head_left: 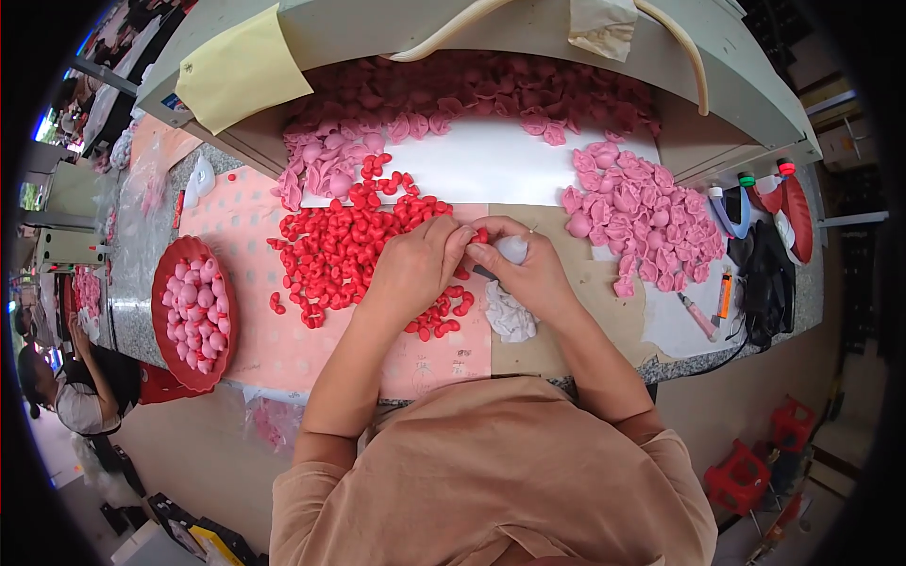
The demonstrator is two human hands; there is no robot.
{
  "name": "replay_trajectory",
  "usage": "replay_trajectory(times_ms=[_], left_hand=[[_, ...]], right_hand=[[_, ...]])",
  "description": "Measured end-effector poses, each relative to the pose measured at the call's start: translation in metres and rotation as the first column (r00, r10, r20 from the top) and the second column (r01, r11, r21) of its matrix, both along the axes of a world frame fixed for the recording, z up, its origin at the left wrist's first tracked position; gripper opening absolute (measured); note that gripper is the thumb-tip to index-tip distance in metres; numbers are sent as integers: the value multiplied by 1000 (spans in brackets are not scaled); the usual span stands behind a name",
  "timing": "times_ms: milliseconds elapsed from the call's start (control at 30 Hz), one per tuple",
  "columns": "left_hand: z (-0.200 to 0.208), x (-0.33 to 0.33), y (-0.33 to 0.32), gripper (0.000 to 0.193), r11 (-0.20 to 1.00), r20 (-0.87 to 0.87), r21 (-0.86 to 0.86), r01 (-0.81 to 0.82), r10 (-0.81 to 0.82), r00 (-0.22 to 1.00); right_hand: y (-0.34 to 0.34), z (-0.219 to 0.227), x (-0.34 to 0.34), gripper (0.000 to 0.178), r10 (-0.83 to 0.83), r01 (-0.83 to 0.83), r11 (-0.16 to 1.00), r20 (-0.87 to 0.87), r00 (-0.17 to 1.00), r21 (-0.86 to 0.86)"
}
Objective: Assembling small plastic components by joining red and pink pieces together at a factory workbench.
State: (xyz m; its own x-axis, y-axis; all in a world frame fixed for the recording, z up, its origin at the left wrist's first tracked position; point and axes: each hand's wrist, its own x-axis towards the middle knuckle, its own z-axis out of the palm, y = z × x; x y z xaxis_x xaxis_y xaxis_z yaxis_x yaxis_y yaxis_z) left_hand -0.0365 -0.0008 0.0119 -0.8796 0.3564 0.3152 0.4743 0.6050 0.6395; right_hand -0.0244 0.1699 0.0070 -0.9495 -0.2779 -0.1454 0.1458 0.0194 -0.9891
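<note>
My left hand (420,266) and my right hand (538,278) meet over the middle of the table, fingers closed. Pinched between their fingertips is a small red rounded piece (481,236). A pale, smooth round object (512,249) is tucked in the curled fingers of my right hand. Below that hand a dark narrow tip shows, too covered to name. A crumpled white cloth (511,312) lies just under my right hand. Beside my left hand spreads a heap of glossy red rounded pieces (344,247), some of them partly behind my wrist.
Pink petal-shaped pieces (651,222) are heaped at right, with more under the grey machine housing (528,33). A red scalloped tray (233,349) of pink balls stands left. A pink-and-grey tube (698,316), an orange cutter (725,294) and black cloth lie right. Another person sits far left.
</note>
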Motion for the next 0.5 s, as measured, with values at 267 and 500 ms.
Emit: replay_trajectory(times_ms=[267, 500], left_hand=[[2, 3, 7, 28, 996, 87, 40, -74, 71, 994], [7, 1, 7, 32, 994, 187, -12, -105, 106, 977]], right_hand=[[2, -15, -5, 25, 36, 38, 948, 222, 974, -317], [1, -11, -9, 25, -41, 45, 993, 41, 998, -114]])
